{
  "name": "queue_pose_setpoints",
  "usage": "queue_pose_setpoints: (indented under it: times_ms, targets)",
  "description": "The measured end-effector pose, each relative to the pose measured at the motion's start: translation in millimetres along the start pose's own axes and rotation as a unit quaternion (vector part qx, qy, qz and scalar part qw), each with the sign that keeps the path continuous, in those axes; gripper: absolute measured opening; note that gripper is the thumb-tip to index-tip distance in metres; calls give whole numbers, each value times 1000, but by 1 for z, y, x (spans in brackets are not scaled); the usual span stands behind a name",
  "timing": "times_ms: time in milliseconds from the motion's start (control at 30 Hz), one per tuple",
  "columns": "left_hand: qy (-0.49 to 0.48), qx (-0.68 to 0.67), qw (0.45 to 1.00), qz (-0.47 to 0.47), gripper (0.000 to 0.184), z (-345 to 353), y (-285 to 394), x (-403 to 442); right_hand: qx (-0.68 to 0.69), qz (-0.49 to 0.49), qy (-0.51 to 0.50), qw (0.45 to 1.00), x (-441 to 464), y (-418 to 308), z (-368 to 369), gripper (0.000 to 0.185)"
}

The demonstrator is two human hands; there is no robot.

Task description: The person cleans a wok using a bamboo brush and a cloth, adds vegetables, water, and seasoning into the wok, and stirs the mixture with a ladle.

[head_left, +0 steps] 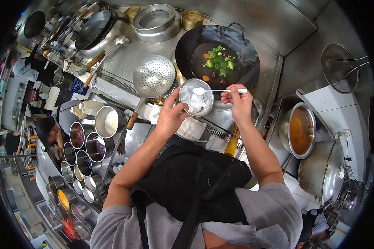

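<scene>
My left hand (170, 113) grips the rim of a small round metal bowl (183, 98) holding a white, wet-looking substance. My right hand (239, 103) pinches the handle of a white spoon (220, 90), whose tip is over the inside of the bowl. Just beyond the bowl is a large black wok (247, 62) with dark liquid, broccoli (214, 58), orange pieces and dark pieces in it. Left of the bowl rests a perforated metal skimmer (153, 74) with a wooden handle. A folded cloth (191, 128) lies below the bowl.
Stacked metal rings (154, 20) stand at the back. Several pots of sauces (87, 135) fill the left side, near other people (50, 128). A pot of brown liquid (301, 128), a large lidded pot (320, 168) and a wire strainer (340, 68) are at right.
</scene>
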State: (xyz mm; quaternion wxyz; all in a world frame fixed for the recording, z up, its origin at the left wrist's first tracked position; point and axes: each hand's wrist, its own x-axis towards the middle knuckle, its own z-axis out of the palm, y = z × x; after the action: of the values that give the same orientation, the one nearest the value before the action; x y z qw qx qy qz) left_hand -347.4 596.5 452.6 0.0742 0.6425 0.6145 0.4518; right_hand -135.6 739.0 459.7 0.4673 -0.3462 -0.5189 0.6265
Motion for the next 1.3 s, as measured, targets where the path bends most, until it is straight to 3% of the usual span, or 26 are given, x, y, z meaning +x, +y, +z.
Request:
queue_pose_setpoints:
  times_ms: [300,467,700,1067,1300]
  targets:
    - [-10,1,999,-50,30,-4,-10,-2,-41,26,-5,999,2,9,-5,19]
    - [-13,-27,997,-74,31,-9,-18,-4,13,46,-3,999,3,8,-2,18]
    - [-18,12,997,-69,32,-15,-23,-3,-28,57,-13,998,8,16,1,18]
    - [-24,16,996,-87,31,-8,-34,0,16,105,2,994,17,27,-7,18]
    - [6,10,992,-122,30,-8,-41,-6,47,59,58,995,83,30,-23,18]
